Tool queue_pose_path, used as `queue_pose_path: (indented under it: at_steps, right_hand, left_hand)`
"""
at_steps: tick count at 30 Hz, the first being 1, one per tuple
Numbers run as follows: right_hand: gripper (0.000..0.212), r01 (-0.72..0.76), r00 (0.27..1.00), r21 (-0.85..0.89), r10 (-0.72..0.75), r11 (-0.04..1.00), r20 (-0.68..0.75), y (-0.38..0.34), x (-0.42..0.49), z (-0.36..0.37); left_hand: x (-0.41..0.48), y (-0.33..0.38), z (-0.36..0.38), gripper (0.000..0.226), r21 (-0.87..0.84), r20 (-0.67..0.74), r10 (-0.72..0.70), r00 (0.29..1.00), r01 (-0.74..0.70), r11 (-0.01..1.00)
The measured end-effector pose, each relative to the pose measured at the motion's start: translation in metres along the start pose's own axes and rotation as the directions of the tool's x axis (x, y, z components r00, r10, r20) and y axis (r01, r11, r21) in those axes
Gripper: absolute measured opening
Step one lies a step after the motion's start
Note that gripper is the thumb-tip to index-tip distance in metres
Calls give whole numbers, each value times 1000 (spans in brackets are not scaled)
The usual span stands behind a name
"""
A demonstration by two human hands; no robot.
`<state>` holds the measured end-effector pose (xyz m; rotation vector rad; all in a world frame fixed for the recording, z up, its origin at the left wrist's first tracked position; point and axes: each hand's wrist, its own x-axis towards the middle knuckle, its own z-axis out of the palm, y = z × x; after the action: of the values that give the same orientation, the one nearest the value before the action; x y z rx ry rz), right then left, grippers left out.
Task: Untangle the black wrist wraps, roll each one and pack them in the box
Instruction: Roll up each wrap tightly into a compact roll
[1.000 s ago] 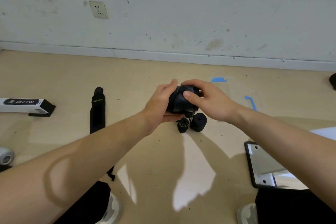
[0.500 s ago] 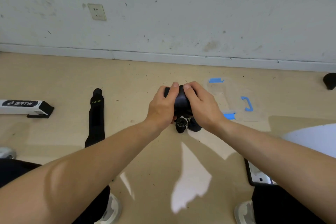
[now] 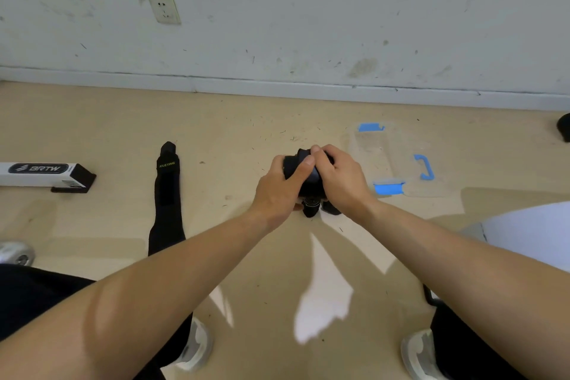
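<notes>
Both hands hold one black rolled wrist wrap (image 3: 303, 174) just above the floor. My left hand (image 3: 279, 187) grips it from the left with the thumb across its top. My right hand (image 3: 340, 182) curls over it from the right. Two finished black rolls (image 3: 311, 208) stand on the floor right below the hands, partly hidden. A flat, unrolled black wrist wrap (image 3: 166, 200) lies stretched out on the floor to the left. The clear plastic box with blue clips (image 3: 398, 160) sits on the floor to the right of my hands.
A white and black BRTW carton (image 3: 46, 177) lies at the far left. The wall and skirting board run across the back. My knees and shoes (image 3: 197, 345) frame the bottom. A white object (image 3: 530, 231) is at the right edge, a dark item (image 3: 564, 129) at far right.
Both hands have closed tighter round the roll and shifted slightly away from me; the right hand now covers more of it. The view tilted up, so the clear box shows fully.
</notes>
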<state>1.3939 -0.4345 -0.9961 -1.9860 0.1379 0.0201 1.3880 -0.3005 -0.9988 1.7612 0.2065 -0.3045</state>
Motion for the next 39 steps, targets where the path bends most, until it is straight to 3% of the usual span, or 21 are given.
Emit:
queue_pose_path:
  at_steps: [4,7,12,16,21,25,29,31,39]
  right_hand:
    - [40,-10,998,30,8,1000,64,1,10,8]
    - [43,-113,990,63,107,992,95,8,17,20]
    - [38,-351,921,200,299,915,249,33,33,34]
    - [29,-431,872,263,323,863,368,62,38,42]
    - [56,-493,837,285,359,822,414,101,48,64]
    - [61,-473,858,207,395,857,328,120,61,96]
    - [73,-439,893,151,411,886,184,142,80,137]
    - [76,-424,903,96,414,900,112,148,90,155]
    - [78,-485,875,-69,484,872,-20,177,134,206]
  left_hand:
    - [10,-7,3,36,-44,-110,-15,994,10,999]
    - [23,-17,2,34,-22,-164,-37,986,33,999]
    - [45,-42,4,29,-96,-189,-121,974,104,990]
    - [65,-71,5,30,-205,-149,-238,960,205,957]
    - [94,-106,0,38,-292,-74,-438,896,401,868]
    - [122,-140,-7,41,-151,-181,-429,885,406,901]
    - [155,-167,-18,19,103,-383,-201,902,258,961]
    - [168,-177,-22,13,129,-354,-171,920,229,965]
    - [218,-222,-25,39,69,-232,-311,921,335,940]
